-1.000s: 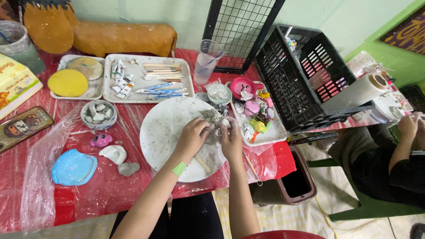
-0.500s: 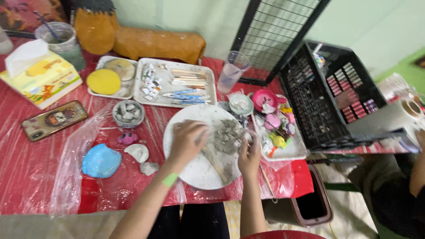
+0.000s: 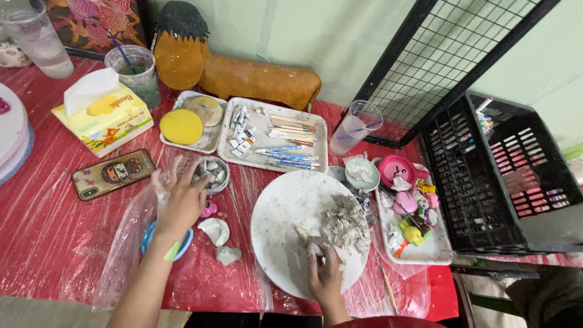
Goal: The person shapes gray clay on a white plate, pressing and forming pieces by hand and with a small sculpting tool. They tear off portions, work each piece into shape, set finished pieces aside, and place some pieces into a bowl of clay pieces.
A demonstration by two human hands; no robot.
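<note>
Left hand (image 3: pixel 182 200) has left the white round plate (image 3: pixel 276 243) and now hovers over the small bowl of grey clay bits (image 3: pixel 209 173), fingers spread wide, holding nothing. Half a second ago it was on the plate beside the right. Right hand (image 3: pixel 325 273) stays on the plate, fingers curled around a pale stick tool (image 3: pixel 302 232); grip partly hidden. Grey clay mass (image 3: pixel 346 222) lies just beyond the tool tip. Judgement: fetching more clay.

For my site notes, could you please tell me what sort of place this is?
Probably a clay craft or pottery workshop table: a white plate smeared with grey clay, a tray of modelling tools, and a red plastic cover protecting the table.
</note>
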